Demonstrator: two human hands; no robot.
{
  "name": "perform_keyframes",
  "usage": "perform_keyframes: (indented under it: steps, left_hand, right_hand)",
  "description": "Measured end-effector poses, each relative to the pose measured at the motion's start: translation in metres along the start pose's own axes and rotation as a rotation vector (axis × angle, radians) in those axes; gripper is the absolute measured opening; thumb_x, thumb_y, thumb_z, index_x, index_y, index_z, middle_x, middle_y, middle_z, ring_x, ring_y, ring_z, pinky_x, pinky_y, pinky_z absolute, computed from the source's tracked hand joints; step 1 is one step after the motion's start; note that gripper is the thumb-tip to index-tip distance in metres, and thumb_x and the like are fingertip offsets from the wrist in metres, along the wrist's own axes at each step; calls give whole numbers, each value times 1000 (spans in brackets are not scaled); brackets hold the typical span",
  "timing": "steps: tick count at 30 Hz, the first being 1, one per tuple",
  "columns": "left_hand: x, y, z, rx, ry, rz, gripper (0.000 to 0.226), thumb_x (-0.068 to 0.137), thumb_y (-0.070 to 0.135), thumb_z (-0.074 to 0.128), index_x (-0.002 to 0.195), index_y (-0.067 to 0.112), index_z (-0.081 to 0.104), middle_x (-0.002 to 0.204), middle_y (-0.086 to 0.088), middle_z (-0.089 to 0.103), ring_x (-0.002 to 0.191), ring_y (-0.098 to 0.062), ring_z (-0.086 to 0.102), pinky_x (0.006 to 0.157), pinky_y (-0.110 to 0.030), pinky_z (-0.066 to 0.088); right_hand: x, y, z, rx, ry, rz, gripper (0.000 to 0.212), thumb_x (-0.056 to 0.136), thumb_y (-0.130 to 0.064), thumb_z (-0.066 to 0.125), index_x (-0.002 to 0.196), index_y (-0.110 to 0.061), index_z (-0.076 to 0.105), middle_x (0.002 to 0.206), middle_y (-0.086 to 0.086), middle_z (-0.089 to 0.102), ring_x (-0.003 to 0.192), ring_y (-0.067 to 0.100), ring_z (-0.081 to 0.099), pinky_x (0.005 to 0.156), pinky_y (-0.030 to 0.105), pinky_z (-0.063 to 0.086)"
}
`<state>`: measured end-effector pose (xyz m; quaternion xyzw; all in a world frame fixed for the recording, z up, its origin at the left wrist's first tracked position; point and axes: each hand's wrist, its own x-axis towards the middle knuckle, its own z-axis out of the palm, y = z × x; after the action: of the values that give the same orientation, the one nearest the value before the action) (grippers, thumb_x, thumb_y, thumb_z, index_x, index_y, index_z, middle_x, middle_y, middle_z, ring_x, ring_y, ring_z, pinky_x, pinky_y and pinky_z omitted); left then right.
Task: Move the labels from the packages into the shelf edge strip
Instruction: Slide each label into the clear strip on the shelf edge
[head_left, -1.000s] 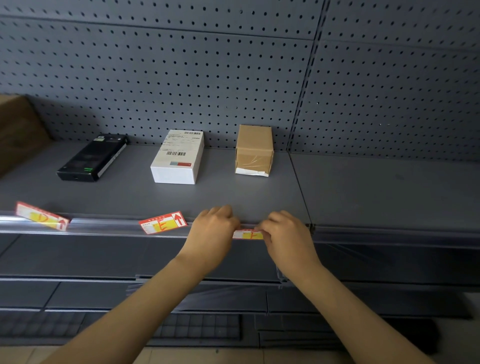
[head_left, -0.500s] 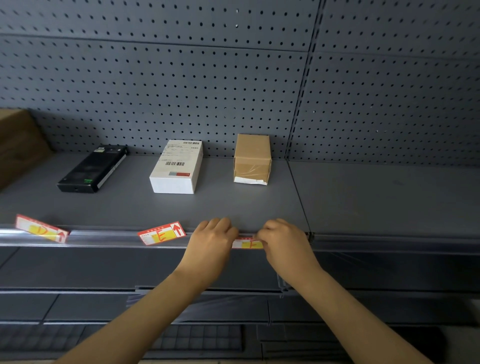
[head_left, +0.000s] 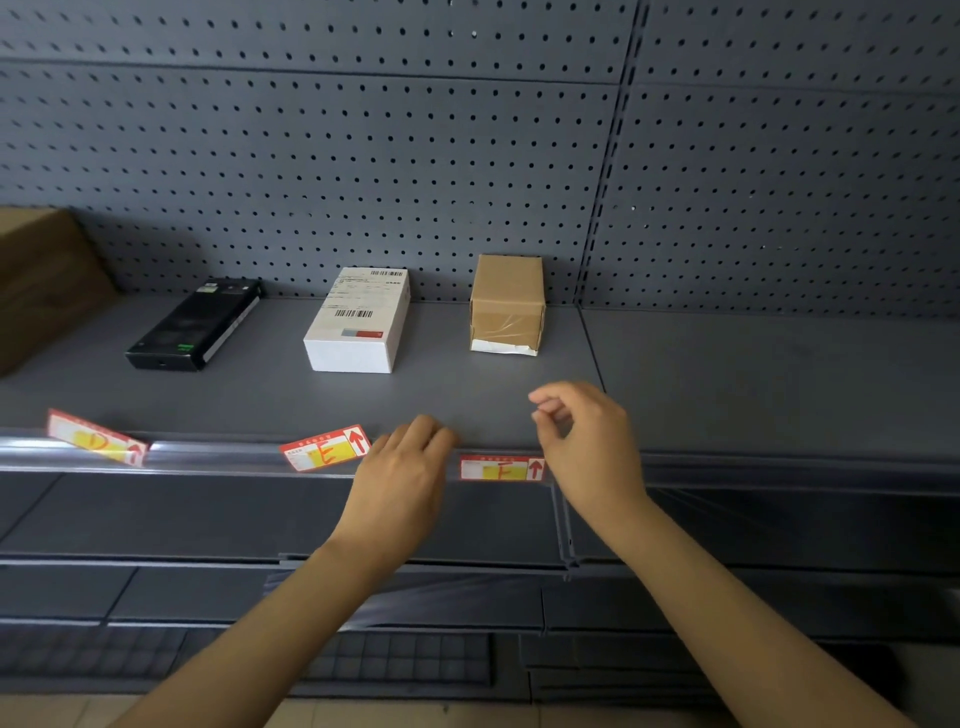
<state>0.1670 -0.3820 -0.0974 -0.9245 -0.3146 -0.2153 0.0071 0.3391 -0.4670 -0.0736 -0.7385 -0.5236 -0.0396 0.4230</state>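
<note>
Label (head_left: 501, 468) sits level in shelf edge strip (head_left: 218, 457), between both hands. Left hand (head_left: 402, 470) rests w/ fingers over strip, tips hidden behind the edge, holds nothing. Right hand (head_left: 587, 441) raised just above, fingers loosely curled, empty. Label print too small to read.

two bare forearms, left hand (head_left: 402, 473), right hand (head_left: 589, 441), no sleeves

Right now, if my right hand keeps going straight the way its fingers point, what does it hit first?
The right hand points up-left over bare shelf. The first thing in that line looks like the brown cardboard box, though depth is hard to judge.
</note>
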Motion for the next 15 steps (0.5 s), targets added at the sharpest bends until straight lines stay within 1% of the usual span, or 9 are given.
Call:
perform_keyframes:
  steps: [1, 4, 7, 9, 11, 13, 15]
  left_hand:
    - [-3, -4, -2, -1, 23, -17, 35, 68, -1, 77, 98, 11, 64, 95, -10, 66, 73, -28, 65, 64, -38, 56]
    - [-12, -19, -8, -2, 105, -65, 35, 70, -3, 73, 102, 9, 63, 98, -12, 64, 77, -32, 64, 67, -39, 54]
    - [-23, -35, -12, 5, 174, -168, 32, 70, -3, 74, 98, 9, 62, 93, -12, 63, 77, -33, 62, 69, -39, 49]
    - [-32, -48, -14, 4, 200, -250, 29, 71, 0, 74, 94, 10, 60, 91, -11, 61, 75, -33, 60, 67, -38, 44]
    - [-39, -64, -17, 4, 206, -320, 28, 71, 4, 75, 94, 10, 59, 90, -11, 60, 75, -33, 59, 65, -38, 43]
    - [-44, -82, -20, 14, 191, -366, 26, 72, 8, 76, 92, 10, 59, 88, -12, 61, 74, -33, 60, 64, -39, 43]
    - [-47, -99, -24, 20, 155, -378, 24, 72, 12, 77, 89, 10, 59, 85, -11, 62, 72, -34, 60, 64, -40, 45]
  right_hand:
    - [2, -4, 1, 8, -12, -8, 20, 82, -2, 66, 97, -15, 67, 87, -4, 64, 77, 10, 59, 69, 28, 56]
    - [-1, -20, 10, 48, -141, -63, 21, 84, -2, 62, 99, -16, 66, 90, -6, 61, 79, 9, 58, 71, 27, 55]
    - [-7, -41, 30, 78, -258, -103, 23, 85, -4, 61, 104, -15, 66, 97, -2, 63, 82, 9, 59, 75, 29, 55]
    - [-8, -55, 45, 46, -316, -143, 26, 87, -8, 62, 110, -16, 65, 104, 0, 63, 88, 11, 59, 76, 24, 51]
    - [-7, -70, 59, 1, -337, -185, 29, 88, -11, 61, 117, -18, 62, 111, 0, 62, 95, 14, 59, 77, 21, 46]
    - [-6, -83, 73, -19, -346, -200, 33, 90, -14, 59, 122, -20, 59, 118, -1, 60, 102, 15, 58, 83, 23, 47]
    - [-5, -95, 87, -47, -338, -199, 34, 91, -16, 59, 124, -20, 58, 120, -1, 60, 104, 15, 58, 85, 23, 47]
